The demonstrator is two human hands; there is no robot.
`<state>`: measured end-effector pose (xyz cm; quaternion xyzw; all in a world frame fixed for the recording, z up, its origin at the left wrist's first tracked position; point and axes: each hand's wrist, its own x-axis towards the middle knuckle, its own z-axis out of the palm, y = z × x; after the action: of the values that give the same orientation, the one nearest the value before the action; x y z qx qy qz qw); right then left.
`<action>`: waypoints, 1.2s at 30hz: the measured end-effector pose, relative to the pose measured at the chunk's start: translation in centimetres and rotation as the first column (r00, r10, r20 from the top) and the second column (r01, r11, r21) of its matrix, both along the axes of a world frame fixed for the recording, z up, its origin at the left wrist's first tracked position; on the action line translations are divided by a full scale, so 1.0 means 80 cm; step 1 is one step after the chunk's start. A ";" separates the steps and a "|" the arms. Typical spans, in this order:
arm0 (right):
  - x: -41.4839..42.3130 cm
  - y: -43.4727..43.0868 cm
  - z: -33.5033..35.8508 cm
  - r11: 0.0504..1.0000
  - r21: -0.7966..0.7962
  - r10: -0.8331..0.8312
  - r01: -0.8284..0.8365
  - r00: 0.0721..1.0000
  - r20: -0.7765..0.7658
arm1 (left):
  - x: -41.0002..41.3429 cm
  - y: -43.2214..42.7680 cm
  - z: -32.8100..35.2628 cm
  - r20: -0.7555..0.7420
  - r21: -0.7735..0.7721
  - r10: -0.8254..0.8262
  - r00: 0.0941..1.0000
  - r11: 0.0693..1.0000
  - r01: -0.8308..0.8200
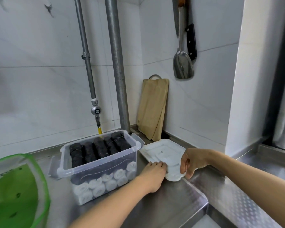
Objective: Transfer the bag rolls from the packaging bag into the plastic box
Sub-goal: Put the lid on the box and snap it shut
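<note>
A clear plastic box (109,163) stands open on a stainless steel surface (163,203), seen from above by the person working at it. The box is packed with bag rolls: black rolls (97,148) stand in rows on top, and white rolls (105,183) lie along the bottom, showing through its front wall. Just right of the box a white lid (164,150) lies flat on the surface, and both hands are on the end nearest the person. The right hand (194,160) has its grip clamped on the lid's near corner, thumb and fingers curled around the edge. The left hand (153,173) lies on the lid's near edge with its fingers bent down onto it; its thumb is hidden, so whether its grip is clamped cannot be told. Left of the box, at the frame's edge, sits a green packaging bag (18,186) with its mouth open. Behind the box two metal pipes (115,63) run up the tiled wall. Behind and to the right, a wooden cutting board (152,109) leans in the corner, with a spatula (183,63) and a black-handled knife (191,41) hanging above it.
</note>
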<state>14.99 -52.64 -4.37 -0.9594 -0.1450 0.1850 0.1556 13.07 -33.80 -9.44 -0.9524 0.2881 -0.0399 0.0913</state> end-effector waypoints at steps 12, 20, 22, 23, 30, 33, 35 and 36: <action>-0.017 0.005 0.013 0.998 -0.056 0.012 -0.006 0.994 0.109 | -0.009 0.013 0.002 0.036 -0.041 -0.071 0.997 0.997 0.073; -0.042 0.014 0.075 0.991 -0.121 0.084 -0.061 0.977 0.195 | -0.020 0.026 0.030 -0.200 -0.530 -0.027 0.980 0.844 -0.085; -0.048 0.019 0.089 0.988 -0.137 0.107 -0.074 0.962 0.251 | -0.028 0.027 0.043 -0.240 -0.615 -0.057 0.969 0.781 -0.106; -0.051 0.022 0.097 0.987 -0.141 0.116 -0.078 0.952 0.284 | -0.035 0.028 0.052 -0.240 -0.628 -0.056 0.969 0.771 -0.111; -0.068 0.042 0.157 0.985 -0.116 0.166 -0.129 0.893 0.417 | -0.071 0.049 0.105 -0.244 -0.702 -0.068 0.967 0.701 -0.128; -0.077 0.059 0.181 0.981 -0.116 0.192 -0.157 0.888 0.419 | -0.087 0.069 0.125 -0.256 -0.725 -0.064 0.965 0.673 -0.148; -0.082 0.068 0.197 0.978 -0.118 0.205 -0.171 0.889 0.409 | -0.094 0.082 0.133 -0.255 -0.747 -0.083 0.963 0.650 -0.141; -0.086 0.072 0.206 0.977 -0.108 0.210 -0.182 0.894 0.395 | -0.098 0.089 0.136 -0.259 -0.766 -0.100 0.961 0.627 -0.141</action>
<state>8.10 -46.88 12.08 -0.9621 -0.2635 0.0025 0.0700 5.23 -26.68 1.44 -0.8969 0.2414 -0.0256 -0.3698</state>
